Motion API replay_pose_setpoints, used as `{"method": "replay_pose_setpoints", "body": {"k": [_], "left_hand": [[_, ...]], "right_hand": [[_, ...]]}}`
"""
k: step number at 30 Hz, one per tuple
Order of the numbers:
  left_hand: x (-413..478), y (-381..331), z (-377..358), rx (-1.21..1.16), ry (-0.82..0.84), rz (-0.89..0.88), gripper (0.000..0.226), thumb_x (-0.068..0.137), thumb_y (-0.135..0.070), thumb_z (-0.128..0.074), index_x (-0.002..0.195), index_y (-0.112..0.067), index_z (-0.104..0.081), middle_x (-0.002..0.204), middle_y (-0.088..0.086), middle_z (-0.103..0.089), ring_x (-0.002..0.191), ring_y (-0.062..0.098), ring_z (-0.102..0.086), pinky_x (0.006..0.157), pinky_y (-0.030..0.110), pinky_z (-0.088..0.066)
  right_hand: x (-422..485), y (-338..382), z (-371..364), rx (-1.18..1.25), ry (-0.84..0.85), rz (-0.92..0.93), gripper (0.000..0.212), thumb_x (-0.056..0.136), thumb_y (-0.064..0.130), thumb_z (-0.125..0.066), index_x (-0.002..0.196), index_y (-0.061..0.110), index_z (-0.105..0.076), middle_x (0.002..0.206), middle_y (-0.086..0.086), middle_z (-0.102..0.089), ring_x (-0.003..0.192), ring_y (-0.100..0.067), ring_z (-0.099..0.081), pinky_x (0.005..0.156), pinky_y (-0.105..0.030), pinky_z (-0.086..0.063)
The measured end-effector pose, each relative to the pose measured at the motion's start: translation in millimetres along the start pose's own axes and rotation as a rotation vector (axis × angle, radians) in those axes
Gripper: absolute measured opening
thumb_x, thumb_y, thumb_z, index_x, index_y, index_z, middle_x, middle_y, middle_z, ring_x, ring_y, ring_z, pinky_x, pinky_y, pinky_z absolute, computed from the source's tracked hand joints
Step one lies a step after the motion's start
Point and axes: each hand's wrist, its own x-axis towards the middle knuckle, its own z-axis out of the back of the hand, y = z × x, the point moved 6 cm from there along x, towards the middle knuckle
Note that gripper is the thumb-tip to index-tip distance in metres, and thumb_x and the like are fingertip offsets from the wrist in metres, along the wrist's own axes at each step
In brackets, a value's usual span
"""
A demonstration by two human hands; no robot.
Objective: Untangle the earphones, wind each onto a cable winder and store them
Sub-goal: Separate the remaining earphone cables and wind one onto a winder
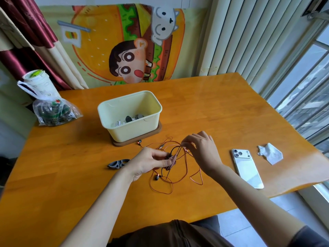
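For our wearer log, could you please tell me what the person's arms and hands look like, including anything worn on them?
The left hand and right hand are bare: no gloves, rings or watch show. Both forearms are uncovered. A dark grey short sleeve covers the right upper arm, and a brown top shows below.

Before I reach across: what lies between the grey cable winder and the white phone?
Head view: the left hand, the tangled earphone cable that both hands pinch, and the right hand.
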Motion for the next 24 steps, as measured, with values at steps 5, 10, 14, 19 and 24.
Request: {"method": "replay_pose_setpoints", "body": {"k": [5, 10, 14, 19, 24], "left_hand": [[-2, -3, -3, -0.148, 0.032, -0.079, 0.032, 0.069, -0.022, -0.072, 0.100, -0.015, -0.074, 0.104, 0.003, -0.073, 0.107, 0.014, -0.065, 0.093, 0.026, -0.048], [1, -12, -1, -0.491, -0.087, -0.181, 0.024, 0.076, -0.017, -0.063, 0.096, -0.015, -0.077, 0.100, 0.008, -0.073, 0.098, 0.019, -0.067, 0.087, 0.034, -0.054], [6, -14, 2, -0.685, -0.267, -0.207, 0.020, 0.079, -0.016, -0.060, 0.088, -0.020, -0.078, 0.096, 0.002, -0.074, 0.097, 0.018, -0.065, 0.087, 0.041, -0.048], [8, -5, 13, -0.859, -0.498, -0.159, 0.032, 0.074, -0.020, -0.064, 0.106, -0.014, -0.067, 0.107, 0.005, -0.071, 0.105, 0.020, -0.063, 0.082, 0.038, -0.050], [6, 1, 21, -0.897, -0.665, -0.122, 0.018, 0.088, -0.010, -0.063, 0.105, -0.009, -0.067, 0.114, 0.011, -0.068, 0.107, 0.021, -0.063, 0.089, 0.045, -0.052]], "right_hand": [[-4, -3, -16, 0.192, 0.106, -0.139, 0.018, 0.094, 0.030, -0.053, 0.085, 0.022, -0.067, 0.073, 0.020, -0.053, 0.087, -0.016, -0.050, 0.073, -0.034, -0.043], [-19, 15, -40, 0.401, 0.224, -0.211, 0.028, 0.100, 0.029, -0.041, 0.079, 0.021, -0.058, 0.065, 0.016, -0.053, 0.058, -0.001, -0.050, 0.054, -0.014, -0.036], [-21, 34, -51, 0.399, 0.246, -0.203, 0.025, 0.103, 0.029, -0.032, 0.091, 0.022, -0.053, 0.077, 0.006, -0.067, 0.067, -0.007, -0.058, 0.059, -0.020, -0.042], [-17, 47, -47, 0.501, 0.267, -0.210, 0.026, 0.103, 0.025, -0.028, 0.098, 0.016, -0.052, 0.060, 0.002, -0.056, 0.053, -0.014, -0.053, 0.057, -0.036, -0.045], [-16, 50, -39, 0.492, 0.311, -0.206, 0.028, 0.102, 0.027, -0.034, 0.093, 0.014, -0.058, 0.059, 0.004, -0.050, 0.053, -0.019, -0.058, 0.060, -0.037, -0.052]]}}
